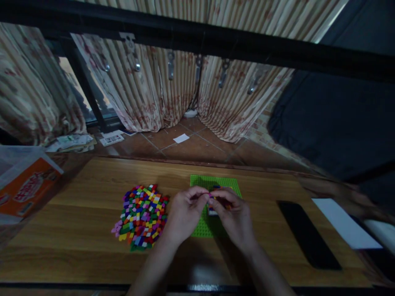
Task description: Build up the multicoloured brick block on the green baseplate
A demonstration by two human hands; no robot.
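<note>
Green studded board (212, 181) lies on the wooden table (77, 218), directly under both hands. Work is judged part done: a small cluster of coloured bricks (212, 212) sits on the board, largely screened by the fingers, so its shape and count cannot be certified. Bare studs show around it. Left hand (189, 211) is closed at thumb and forefinger on a small pink brick (210, 195). Right hand (236, 213) has bent fingers meeting the left at that brick; whether it grips anything cannot be told. Outstanding stock is considerable: a loose heap of mixed bricks (143, 216) lies beside the board, left of the hands, unassembled.
</note>
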